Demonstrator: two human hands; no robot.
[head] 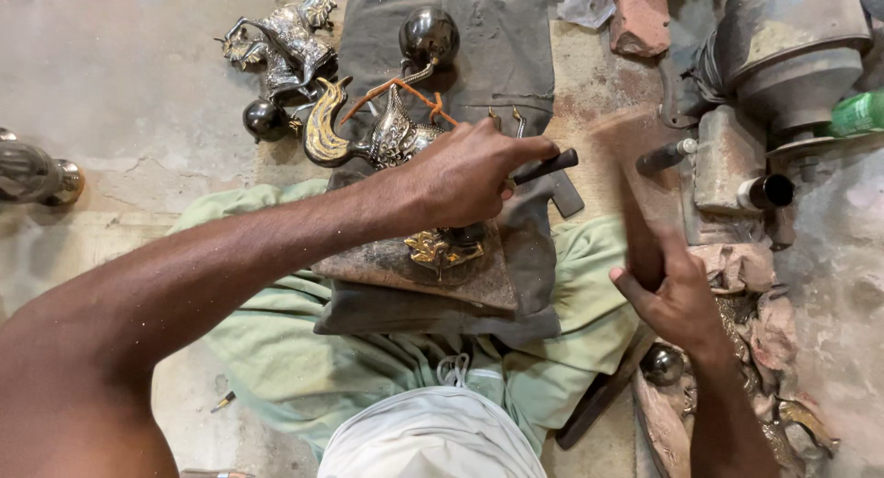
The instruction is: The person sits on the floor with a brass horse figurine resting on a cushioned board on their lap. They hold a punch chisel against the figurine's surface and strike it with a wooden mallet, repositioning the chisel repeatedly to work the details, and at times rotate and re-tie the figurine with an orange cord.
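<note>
Brass figure (442, 248): sits on a worn wooden block (414, 271), raised for working.
Left hand (470, 179): directly above the figure, fingers closed on a dark tool handle (545, 167), apparently bearing down.
Right hand (677, 294): right of the figure, fingers wrapped around a blurred wooden piece (635, 202).
Bird casting (368, 133): just behind the figure.
</note>
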